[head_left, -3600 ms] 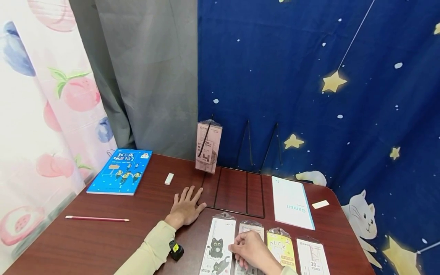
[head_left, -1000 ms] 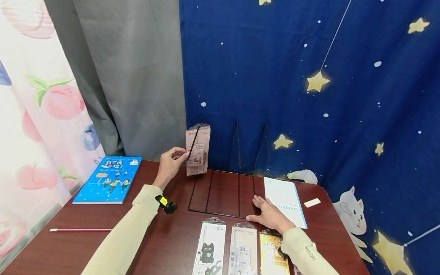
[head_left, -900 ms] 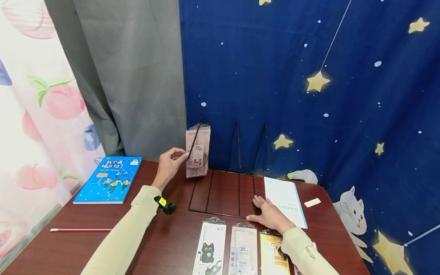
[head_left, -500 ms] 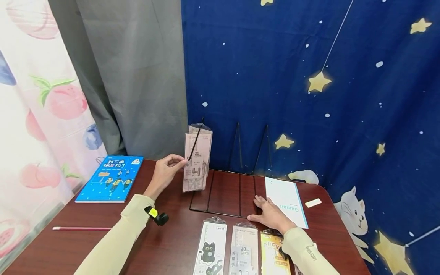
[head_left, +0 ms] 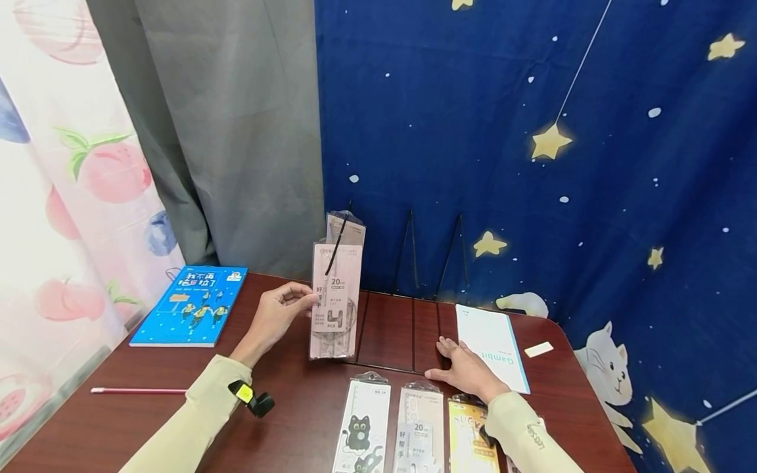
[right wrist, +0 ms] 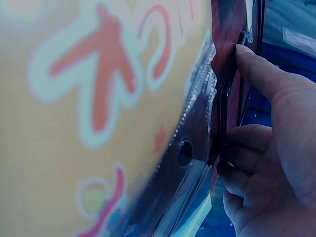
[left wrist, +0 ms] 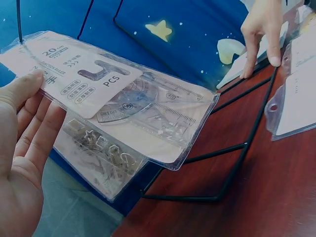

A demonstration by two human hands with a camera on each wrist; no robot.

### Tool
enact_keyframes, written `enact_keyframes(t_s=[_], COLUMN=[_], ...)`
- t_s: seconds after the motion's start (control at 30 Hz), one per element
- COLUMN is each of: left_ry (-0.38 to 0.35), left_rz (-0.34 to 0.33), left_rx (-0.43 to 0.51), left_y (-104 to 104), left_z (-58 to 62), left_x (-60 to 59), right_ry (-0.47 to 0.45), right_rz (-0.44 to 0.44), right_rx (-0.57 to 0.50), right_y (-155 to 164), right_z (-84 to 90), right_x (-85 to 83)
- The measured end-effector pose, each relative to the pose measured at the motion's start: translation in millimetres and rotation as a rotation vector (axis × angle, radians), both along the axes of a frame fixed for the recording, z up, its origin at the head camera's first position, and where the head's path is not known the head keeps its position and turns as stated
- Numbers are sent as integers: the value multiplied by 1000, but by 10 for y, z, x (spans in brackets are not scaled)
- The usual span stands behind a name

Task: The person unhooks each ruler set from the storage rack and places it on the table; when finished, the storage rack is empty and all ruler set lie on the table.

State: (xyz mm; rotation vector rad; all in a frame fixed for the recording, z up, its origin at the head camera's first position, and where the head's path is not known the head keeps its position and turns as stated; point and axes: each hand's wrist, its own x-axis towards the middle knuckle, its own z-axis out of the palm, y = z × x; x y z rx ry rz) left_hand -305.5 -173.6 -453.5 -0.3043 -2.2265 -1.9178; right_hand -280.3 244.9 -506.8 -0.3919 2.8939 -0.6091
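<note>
Lowered off the wire rack (head_left: 408, 328), pink ruler pack (head_left: 334, 302) sits pinched in left hand (head_left: 275, 318).

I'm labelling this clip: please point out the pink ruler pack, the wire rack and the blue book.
pink ruler pack (head_left: 334, 309), head view, label middle.
wire rack (head_left: 414, 297), head view, base rod.
blue book (head_left: 192, 305), head view, cover middle.
</note>
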Motion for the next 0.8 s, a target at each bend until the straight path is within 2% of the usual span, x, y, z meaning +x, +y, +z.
enact_keyframes(t_s=[0.37, 0.8], left_ry=[-21, -19], left_rz=[-24, -35], left_rx=[7, -25], left_y=[-94, -133], left_z=[-86, -55], left_x=[321, 538], right_ry=[1, 5], right_rz=[3, 17], right_rx=[-1, -8], right_y=[-13, -4], right_z=[-1, -1], right_x=[11, 3])
